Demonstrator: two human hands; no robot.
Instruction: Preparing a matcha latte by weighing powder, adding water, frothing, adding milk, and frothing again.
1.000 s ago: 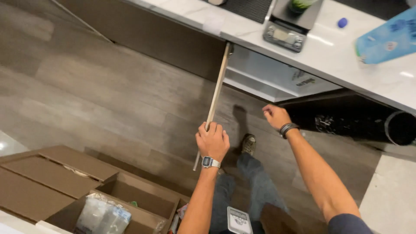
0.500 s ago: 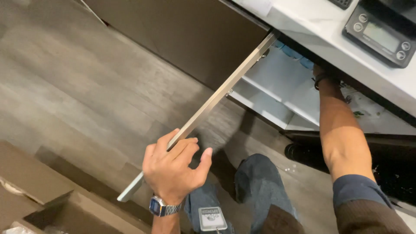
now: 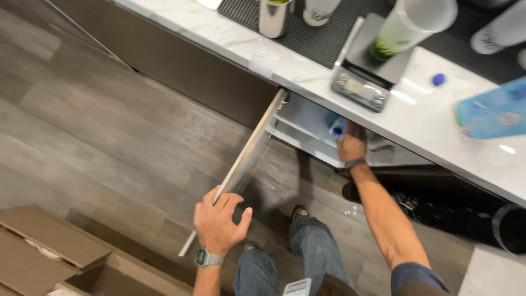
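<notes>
Under the marble worktop (image 3: 307, 71), the person is drawing a small bottle with a blue cap (image 3: 335, 127) out of the open cabinet. Half a second ago the right arm was sunk deep inside the cabinet, its hand hidden among the shelves; now the right hand (image 3: 352, 143) is coming back into the light, its fingers (image 3: 344, 138) wrapped around the bottle just at the front edge of the white shelf (image 3: 307, 129). A second ago that same hand was hanging empty in front of the opening, so the reach in has evidently paid off: the bottle is in hand and on its way out.

The left hand (image 3: 216, 222) is keeping hold of the cabinet door (image 3: 246, 156), with fingers and thumb curled loosely over its outer edge, not clenched. The door is standing swung well out over the wooden floor (image 3: 98, 126), much as it stood in the two earlier views, so the hand seems to be doing nothing but keeping it open.

Up on the worktop, well apart from both hands, a digital scale (image 3: 364, 77) is carrying a clear plastic cup with green liquid (image 3: 408, 27), and a steel cup (image 3: 274, 16) is standing on a black mat (image 3: 323, 33). A loose blue cap (image 3: 438, 80) is lying near a flat blue pack (image 3: 493, 112). Down at the lower left, open cardboard boxes (image 3: 49, 246) are sitting on the floor beside the person's jeans-clad legs (image 3: 312, 252).

As I judge it, with the bottle clear of the shelf, only the door remains to be dealt with.
</notes>
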